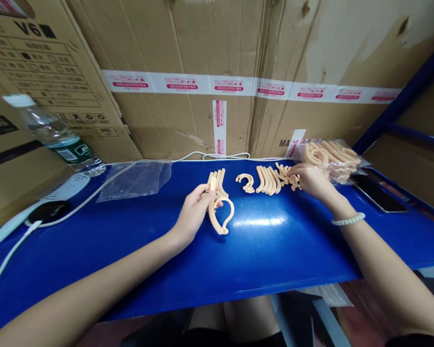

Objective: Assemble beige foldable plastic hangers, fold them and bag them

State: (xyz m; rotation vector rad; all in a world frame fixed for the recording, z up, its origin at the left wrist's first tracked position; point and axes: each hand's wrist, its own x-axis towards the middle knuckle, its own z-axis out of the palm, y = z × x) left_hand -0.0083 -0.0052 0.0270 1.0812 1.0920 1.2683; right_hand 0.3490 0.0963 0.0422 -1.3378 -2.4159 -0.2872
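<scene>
My left hand (pixel 195 207) is closed on a beige curved plastic piece with a hook-shaped part (pixel 232 210) joined at its lower end, held above the blue table. Just behind that hand lie several beige curved strips (pixel 222 183). My right hand (pixel 313 180) reaches into a pile of small beige pieces (pixel 285 174) at the right; its fingertips are pressed together there, and what they hold is too small to make out. Between the hands rest some beige hooks (pixel 246 182) and a row of several curved beige arms (pixel 267 180).
A clear bag of beige parts (pixel 334 159) and a black phone (pixel 379 193) are at the right. At the left are a water bottle (pixel 70 148), a pale brush (pixel 67 188), a black charger (pixel 49 212) and an empty plastic bag (pixel 135 180). Cardboard (pixel 188 120) stands behind the table (pixel 159 270).
</scene>
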